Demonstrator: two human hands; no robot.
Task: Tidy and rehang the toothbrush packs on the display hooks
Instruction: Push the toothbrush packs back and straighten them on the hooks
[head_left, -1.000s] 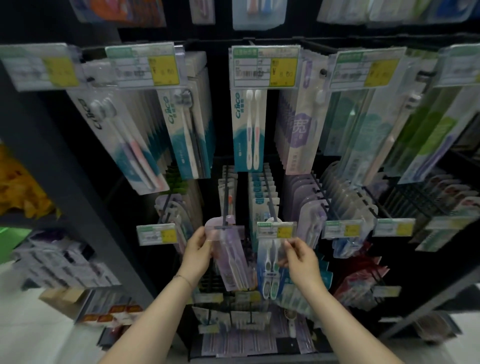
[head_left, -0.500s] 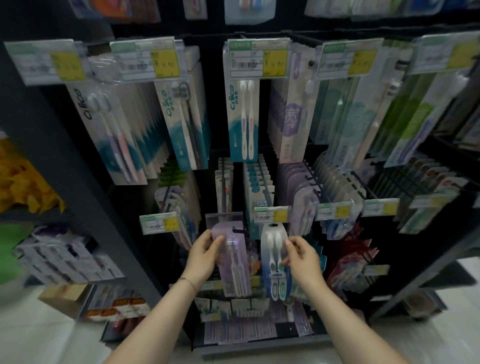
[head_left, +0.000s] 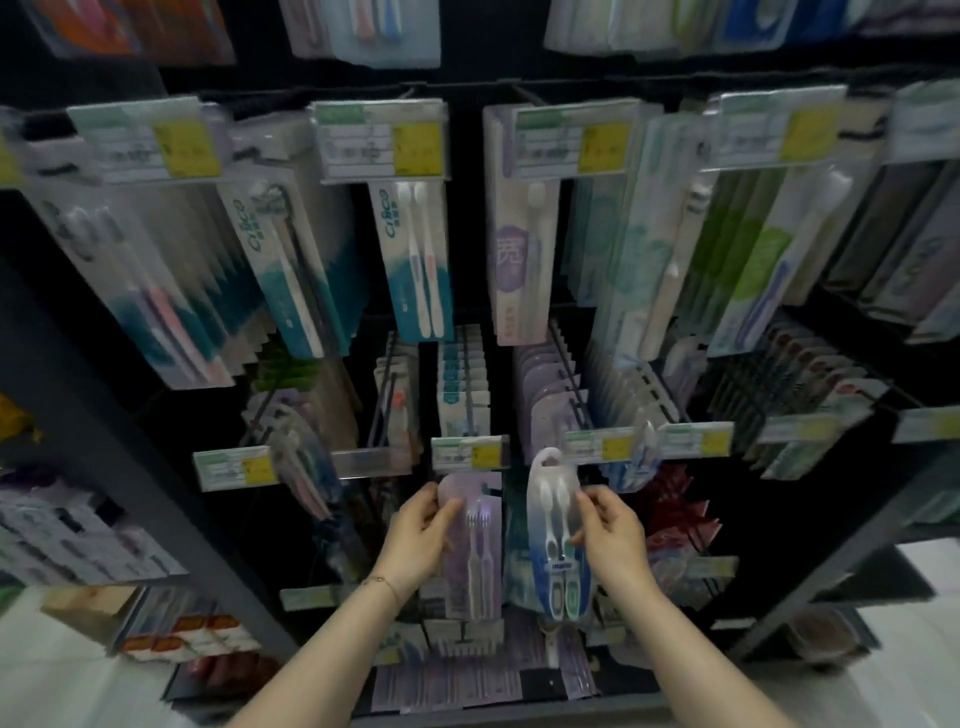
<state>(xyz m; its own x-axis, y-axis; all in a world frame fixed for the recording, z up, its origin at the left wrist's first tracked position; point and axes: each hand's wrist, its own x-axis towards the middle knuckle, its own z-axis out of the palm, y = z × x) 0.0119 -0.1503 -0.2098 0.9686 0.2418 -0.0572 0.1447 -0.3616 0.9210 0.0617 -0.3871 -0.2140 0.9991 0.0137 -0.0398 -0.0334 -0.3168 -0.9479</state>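
Packs are being held one in each hand before the lower middle of the rack, just under the row of price tags. The purple pack is being pinched at its upper left edge by the left hand. The blue pack is being gripped along its right edge by the right hand, with its white hanging loop standing free at the top. Both are being judged light, thin and fairly stiff, with slick clear fronts likely to dent under hard pressure. Grip is best being taken on the side edges near the top, so that the hanging hole is being left open for a hook. Which hook is being aimed at cannot be told.
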